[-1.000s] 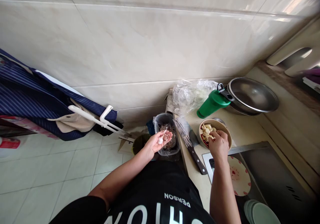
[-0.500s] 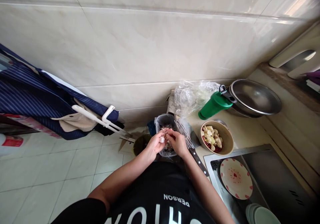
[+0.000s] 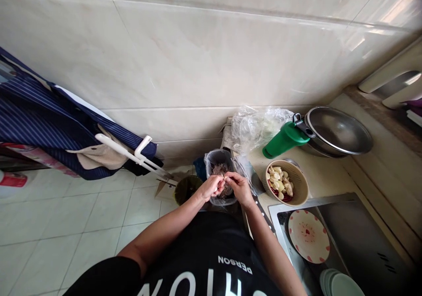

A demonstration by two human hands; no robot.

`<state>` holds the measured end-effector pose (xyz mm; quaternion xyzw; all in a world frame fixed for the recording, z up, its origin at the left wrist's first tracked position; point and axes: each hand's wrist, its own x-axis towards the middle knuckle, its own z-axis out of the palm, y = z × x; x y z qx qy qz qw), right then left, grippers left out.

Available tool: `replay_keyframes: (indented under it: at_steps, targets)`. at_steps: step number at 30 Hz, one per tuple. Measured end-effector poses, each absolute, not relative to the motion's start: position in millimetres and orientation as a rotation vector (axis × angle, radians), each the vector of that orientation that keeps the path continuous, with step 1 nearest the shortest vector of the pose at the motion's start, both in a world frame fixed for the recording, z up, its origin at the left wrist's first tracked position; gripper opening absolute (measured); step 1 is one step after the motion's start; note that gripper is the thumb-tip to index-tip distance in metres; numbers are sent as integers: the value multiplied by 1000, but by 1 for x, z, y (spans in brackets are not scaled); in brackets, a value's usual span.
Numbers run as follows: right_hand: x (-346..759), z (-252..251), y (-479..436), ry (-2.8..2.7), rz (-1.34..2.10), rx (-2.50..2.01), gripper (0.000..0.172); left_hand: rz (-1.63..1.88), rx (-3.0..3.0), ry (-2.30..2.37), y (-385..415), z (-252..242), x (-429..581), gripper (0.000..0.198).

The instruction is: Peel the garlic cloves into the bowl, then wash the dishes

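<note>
My left hand (image 3: 212,188) is closed over the bin, its fingers curled round a garlic clove that is mostly hidden now. The fingertips of my right hand (image 3: 240,187) meet it in a pinch, at a small pale bit of the garlic (image 3: 223,177). Below both hands sits a bin (image 3: 208,158) lined with a clear bag and holding papery peelings (image 3: 219,169). To the right, a beige basket (image 3: 300,182) carries peeled garlic cloves (image 3: 278,179) with some red pieces under them.
A knife handle (image 3: 265,217) lies at the counter edge beside my right forearm. Behind the basket are a green bottle (image 3: 284,140), crumpled clear plastic (image 3: 253,126) and a lidded pan (image 3: 339,129). Plates (image 3: 309,234) are in the sink (image 3: 362,225). A white rail (image 3: 114,148) juts out at left.
My left fingers have curled in over the garlic clove, which showed in the open palm before. My hands have drawn closer at the fingertips. The view has shifted slightly.
</note>
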<state>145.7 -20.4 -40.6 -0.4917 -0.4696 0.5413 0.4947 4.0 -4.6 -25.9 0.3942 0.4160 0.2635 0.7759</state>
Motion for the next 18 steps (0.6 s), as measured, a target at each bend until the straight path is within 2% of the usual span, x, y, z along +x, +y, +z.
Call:
replay_keyframes:
  at_steps: [10,18]
  targets:
    - [153,-33,-20,-1395,1178,-1208,13,553,845,833,-11,-29,4,34]
    - [146,-26,-24,-1421,1071,-1280,12,553,697,822,-14,-35,7,30]
